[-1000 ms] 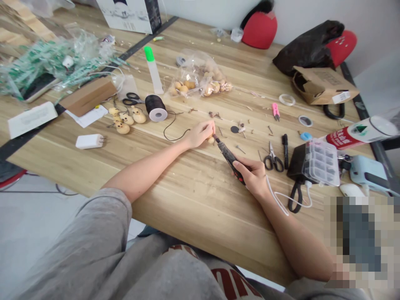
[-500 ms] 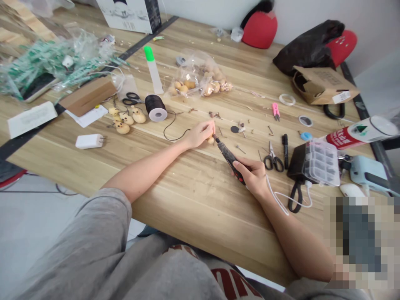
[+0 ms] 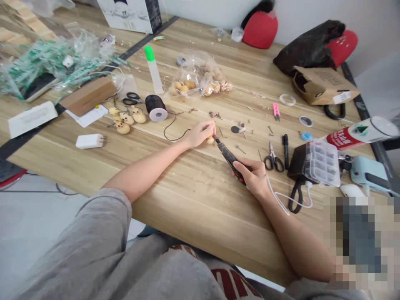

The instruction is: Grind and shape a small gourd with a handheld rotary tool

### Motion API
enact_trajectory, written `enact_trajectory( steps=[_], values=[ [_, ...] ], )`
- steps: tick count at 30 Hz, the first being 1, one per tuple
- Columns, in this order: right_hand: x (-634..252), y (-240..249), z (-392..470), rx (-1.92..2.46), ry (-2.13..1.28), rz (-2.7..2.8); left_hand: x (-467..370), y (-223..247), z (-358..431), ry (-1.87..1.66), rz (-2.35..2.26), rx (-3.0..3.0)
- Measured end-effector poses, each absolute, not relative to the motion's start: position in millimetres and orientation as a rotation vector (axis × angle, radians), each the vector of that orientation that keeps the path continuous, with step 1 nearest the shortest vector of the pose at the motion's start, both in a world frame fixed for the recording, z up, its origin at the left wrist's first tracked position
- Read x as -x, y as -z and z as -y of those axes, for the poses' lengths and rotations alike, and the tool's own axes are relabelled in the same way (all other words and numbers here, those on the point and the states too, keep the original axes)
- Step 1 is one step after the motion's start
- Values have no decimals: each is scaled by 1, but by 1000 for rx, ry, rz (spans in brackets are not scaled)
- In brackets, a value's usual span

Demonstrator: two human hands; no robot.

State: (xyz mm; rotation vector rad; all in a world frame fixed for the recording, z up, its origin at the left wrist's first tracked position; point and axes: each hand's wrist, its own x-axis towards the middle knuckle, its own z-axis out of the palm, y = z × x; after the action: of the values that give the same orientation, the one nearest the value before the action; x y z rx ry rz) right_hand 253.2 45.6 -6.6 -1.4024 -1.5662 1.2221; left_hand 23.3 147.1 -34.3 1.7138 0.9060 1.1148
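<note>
My left hand [image 3: 202, 134] pinches a small pale gourd-like piece [image 3: 210, 140] just above the wooden table, left of the tool's tip. Wrapped round a black pen-shaped rotary tool [image 3: 230, 159] with red marks is my right hand [image 3: 252, 173]. The tool points up and left, its tip close beside the piece; whether they touch cannot be made out. A white cable [image 3: 276, 198] runs near my right wrist. Several small gourds with drawn faces [image 3: 126, 118] lie to the left, by a spool of black cord [image 3: 156, 108].
Behind my hands lies a clear bag of round pieces [image 3: 200, 79]. Small bits and screws are scattered ahead. Scissors [image 3: 273, 158], a black marker [image 3: 285, 151] and a clear compartment box [image 3: 321, 162] stand right. A glue bottle [image 3: 153, 71] is at the back.
</note>
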Motion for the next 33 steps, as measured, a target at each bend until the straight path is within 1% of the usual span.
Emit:
enact_trajectory(
  steps=[33],
  values=[
    [-255, 8, -46, 1379, -1244, 1561, -24, 34, -148, -1141, -886, -1658]
  ],
)
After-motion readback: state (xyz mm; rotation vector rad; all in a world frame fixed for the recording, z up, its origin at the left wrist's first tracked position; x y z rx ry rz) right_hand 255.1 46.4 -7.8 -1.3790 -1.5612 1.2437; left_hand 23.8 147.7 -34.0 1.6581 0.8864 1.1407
